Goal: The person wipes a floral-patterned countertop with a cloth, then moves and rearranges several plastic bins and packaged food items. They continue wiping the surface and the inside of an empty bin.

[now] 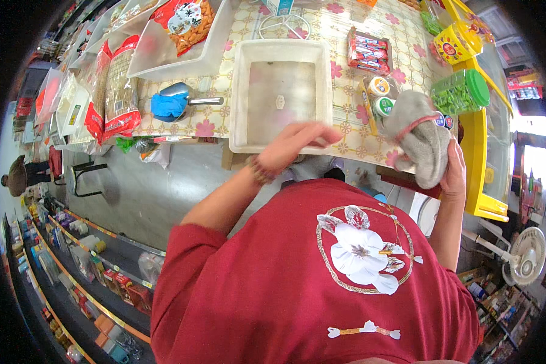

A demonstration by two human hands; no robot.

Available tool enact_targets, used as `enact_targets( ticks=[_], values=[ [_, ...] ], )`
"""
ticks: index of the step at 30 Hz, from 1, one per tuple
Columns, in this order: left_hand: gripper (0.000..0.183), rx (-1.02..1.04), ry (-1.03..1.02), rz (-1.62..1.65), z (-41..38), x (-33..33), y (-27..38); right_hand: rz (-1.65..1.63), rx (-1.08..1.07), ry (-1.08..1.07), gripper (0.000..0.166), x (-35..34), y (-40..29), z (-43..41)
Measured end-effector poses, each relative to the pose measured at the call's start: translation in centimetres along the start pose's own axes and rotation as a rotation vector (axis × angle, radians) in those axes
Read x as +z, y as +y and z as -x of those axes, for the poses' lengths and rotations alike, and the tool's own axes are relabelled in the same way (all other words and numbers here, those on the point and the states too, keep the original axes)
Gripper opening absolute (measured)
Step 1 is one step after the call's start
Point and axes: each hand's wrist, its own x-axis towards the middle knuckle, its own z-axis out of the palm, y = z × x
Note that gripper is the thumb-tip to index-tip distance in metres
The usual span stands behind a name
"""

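Observation:
My right hand (pixel 455 170) grips a bunched grey cloth (pixel 421 141) with a red stripe, held over the right side of the table. The cloth partly hides small round-lidded tubs (pixel 384 106) behind it. My left hand (pixel 300 139), slightly blurred, is held over the front edge of a white plastic bin (pixel 280 148) with nothing in its grasp. Whether it touches the rim I cannot tell. A beaded bracelet circles the left wrist. On the bin's bottom shows a small pale mark (pixel 280 102).
Left of the bin lie a metal scoop (pixel 204 101) with blue material and a clear bin (pixel 139 68) holding a snack bag (pixel 189 27). A box of red-wrapped sticks (pixel 369 52), a green-lidded jar (pixel 459 91) and a yellow-framed case (pixel 477 182) stand right. A fan (pixel 528 255) is lower right.

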Motion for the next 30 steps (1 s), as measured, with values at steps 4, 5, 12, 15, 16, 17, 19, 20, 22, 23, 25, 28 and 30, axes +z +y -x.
enact_targets(
  ticks=[4,5,12,15,16,17,19,20,22,23,25,28,30],
  values=[
    [0.048,-0.341,0.055,0.038,7.1,-3.6,-5.7,-0.003,0.067,0.058,0.039,-0.5,1.2,1.1],
    [0.052,-0.426,0.136,0.144,8.2,-3.8,-6.8,0.006,0.052,0.072,0.038,-0.4,1.6,1.3],
    [0.099,-0.335,0.496,0.699,7.4,-2.8,-11.1,0.105,0.201,0.199,0.037,-0.3,0.6,3.5],
    [0.098,-0.303,0.626,0.745,4.8,-2.1,-10.3,0.081,0.181,0.068,0.038,-2.8,0.1,5.3],
    [0.097,-0.303,0.663,0.759,4.0,-2.5,-11.0,-0.037,0.143,0.018,0.04,-4.1,0.5,6.2],
    [0.096,-0.304,0.7,0.773,3.1,-3.0,-11.6,-0.112,0.173,0.02,0.041,-5.1,1.5,7.0],
    [0.076,-0.307,0.803,0.838,1.9,-3.5,-11.8,-0.267,0.233,0.025,0.043,-7.0,4.1,8.4],
    [0.07,-0.279,0.845,0.827,1.5,-3.1,-11.7,-0.196,0.247,0.086,0.042,-7.2,5.0,9.5],
    [0.051,-0.26,0.939,0.888,1.1,-3.2,-12.2,-0.121,0.253,0.116,0.042,-7.7,6.6,11.5],
    [0.049,-0.188,0.915,0.87,1.7,-3.3,-12.5,-0.114,0.24,0.085,0.041,-8.0,7.1,12.1],
    [0.047,-0.071,0.853,0.832,3.1,-2.5,-12.9,-0.271,0.3,0.05,0.039,-8.2,7.1,13.7],
    [0.036,-0.107,0.905,0.678,7.1,0.8,-13.0,-0.388,0.344,0.073,0.036,-10.1,8.4,15.2],
    [0.031,-0.119,0.912,0.598,10.2,1.6,-14.0,-0.405,0.33,0.034,0.039,-10.3,8.8,16.3]
  ],
)
